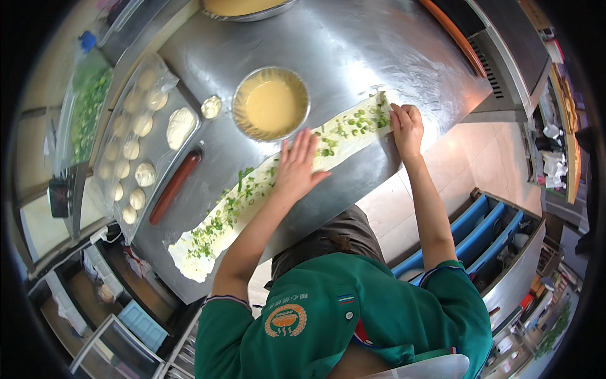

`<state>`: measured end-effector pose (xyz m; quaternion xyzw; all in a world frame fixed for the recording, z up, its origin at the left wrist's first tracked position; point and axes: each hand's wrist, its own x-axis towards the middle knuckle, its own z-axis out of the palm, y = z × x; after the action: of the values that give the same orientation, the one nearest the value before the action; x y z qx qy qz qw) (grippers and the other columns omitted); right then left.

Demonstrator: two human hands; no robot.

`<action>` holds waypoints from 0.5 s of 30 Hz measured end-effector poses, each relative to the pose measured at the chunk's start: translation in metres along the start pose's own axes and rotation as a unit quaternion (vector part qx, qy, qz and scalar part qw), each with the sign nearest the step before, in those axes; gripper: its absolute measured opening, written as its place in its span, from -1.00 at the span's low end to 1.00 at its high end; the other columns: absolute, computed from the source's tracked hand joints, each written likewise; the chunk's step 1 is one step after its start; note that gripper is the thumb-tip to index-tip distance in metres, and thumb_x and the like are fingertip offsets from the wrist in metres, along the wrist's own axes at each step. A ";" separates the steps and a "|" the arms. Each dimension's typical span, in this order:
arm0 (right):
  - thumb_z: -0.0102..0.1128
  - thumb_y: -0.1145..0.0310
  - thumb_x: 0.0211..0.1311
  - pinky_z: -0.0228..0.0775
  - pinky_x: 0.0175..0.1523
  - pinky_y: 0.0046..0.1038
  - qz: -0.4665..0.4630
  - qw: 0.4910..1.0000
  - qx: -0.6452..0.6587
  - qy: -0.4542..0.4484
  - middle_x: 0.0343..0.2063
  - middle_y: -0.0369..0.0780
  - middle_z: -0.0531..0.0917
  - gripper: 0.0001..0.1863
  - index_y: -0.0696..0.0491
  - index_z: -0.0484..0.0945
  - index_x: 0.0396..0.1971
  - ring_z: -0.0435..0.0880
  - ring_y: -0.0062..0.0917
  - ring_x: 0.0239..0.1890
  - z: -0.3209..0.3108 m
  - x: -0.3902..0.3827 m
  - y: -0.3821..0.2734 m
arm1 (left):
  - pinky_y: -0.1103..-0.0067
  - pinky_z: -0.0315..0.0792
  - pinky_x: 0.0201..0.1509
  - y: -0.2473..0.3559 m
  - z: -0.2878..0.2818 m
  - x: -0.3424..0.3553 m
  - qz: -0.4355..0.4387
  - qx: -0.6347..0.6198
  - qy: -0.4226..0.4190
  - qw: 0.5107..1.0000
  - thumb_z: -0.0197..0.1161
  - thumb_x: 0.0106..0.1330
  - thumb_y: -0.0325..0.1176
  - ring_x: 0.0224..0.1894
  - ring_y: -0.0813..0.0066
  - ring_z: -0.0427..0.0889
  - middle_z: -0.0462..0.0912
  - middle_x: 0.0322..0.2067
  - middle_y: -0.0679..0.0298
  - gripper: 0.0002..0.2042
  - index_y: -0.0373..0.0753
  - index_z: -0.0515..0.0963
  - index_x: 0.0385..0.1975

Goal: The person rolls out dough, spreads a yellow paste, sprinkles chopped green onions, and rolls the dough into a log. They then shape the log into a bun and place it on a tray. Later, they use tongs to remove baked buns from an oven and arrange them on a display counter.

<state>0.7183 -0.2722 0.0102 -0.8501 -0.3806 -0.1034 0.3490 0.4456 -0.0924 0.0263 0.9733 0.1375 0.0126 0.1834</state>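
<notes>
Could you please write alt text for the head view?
A person's left hand lies over a long dough strip scattered with chopped greens; the right hand pinches its right end. A bowl of yellow batter, a rolling pin and a tray of dough balls share the metal table.

A shiny metal table (pixel 202 57) carries everything here. A long strip of dough (pixel 251 189) lies slantwise across its near side, from near left to the right. Just beyond the strip's middle stands a bowl (pixel 240 104) of pale yellow liquid, with a small dough ball (pixel 211 107) to its left. Farther left are a reddish-brown rolling pin (pixel 175 187) and a tray (pixel 163 163); a larger bowl (pixel 252 17) stands at the far edge.
</notes>
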 end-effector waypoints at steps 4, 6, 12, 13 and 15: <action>0.36 0.60 0.08 0.35 0.15 -0.22 -0.116 0.982 0.142 -0.049 -0.05 -0.06 0.60 -0.59 0.11 0.65 0.00 0.51 -0.20 0.02 0.010 -0.038 -0.050 | -0.05 -0.13 0.52 0.008 -0.003 0.005 0.057 -0.080 0.033 0.995 0.39 0.10 0.14 0.53 0.14 0.04 0.11 0.48 0.11 -0.06 -0.09 0.15 0.48; 0.25 0.46 0.22 0.25 0.28 -0.15 -0.145 0.979 0.104 -0.098 0.10 0.00 0.49 -0.54 0.12 0.52 0.15 0.45 -0.16 0.16 0.001 -0.039 -0.062 | -0.02 -0.19 0.54 0.002 -0.012 -0.010 0.100 0.020 0.004 0.995 0.25 0.18 0.28 0.55 0.11 -0.02 -0.03 0.53 0.11 -0.08 0.08 0.08 0.51; 0.20 0.42 0.23 -0.08 0.51 -0.02 -0.128 0.963 0.096 -0.216 0.46 0.05 0.14 -0.23 0.07 0.15 0.46 0.11 -0.08 0.50 0.000 -0.028 -0.068 | 0.05 -0.27 0.57 -0.034 -0.020 -0.061 -0.038 0.010 0.079 0.996 0.19 0.23 0.28 0.57 0.12 -0.08 -0.07 0.53 0.05 -0.06 -0.12 0.04 0.51; 0.21 0.43 0.23 -0.04 0.52 -0.09 -0.164 0.940 0.099 -0.282 0.45 0.06 0.16 -0.24 0.08 0.18 0.45 0.15 -0.04 0.47 -0.001 -0.030 -0.071 | 0.05 -0.28 0.57 -0.035 -0.018 -0.068 -0.070 0.009 0.086 0.994 0.19 0.23 0.29 0.56 0.12 -0.08 -0.06 0.53 0.05 -0.06 -0.14 0.05 0.51; 0.25 0.33 0.22 -0.10 0.51 0.04 -0.261 0.921 0.047 -0.284 0.43 0.04 0.18 -0.25 0.07 0.23 0.42 0.15 0.00 0.46 0.001 -0.036 -0.081 | 0.05 -0.28 0.57 -0.033 -0.015 -0.082 -0.057 0.010 0.076 0.995 0.19 0.22 0.29 0.56 0.13 -0.07 -0.06 0.53 0.06 -0.05 -0.14 0.04 0.51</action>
<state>0.6351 -0.2543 0.0350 -0.6973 -0.6762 0.0732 0.2261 0.3568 -0.0794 0.0307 0.9619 0.2067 0.0742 0.1627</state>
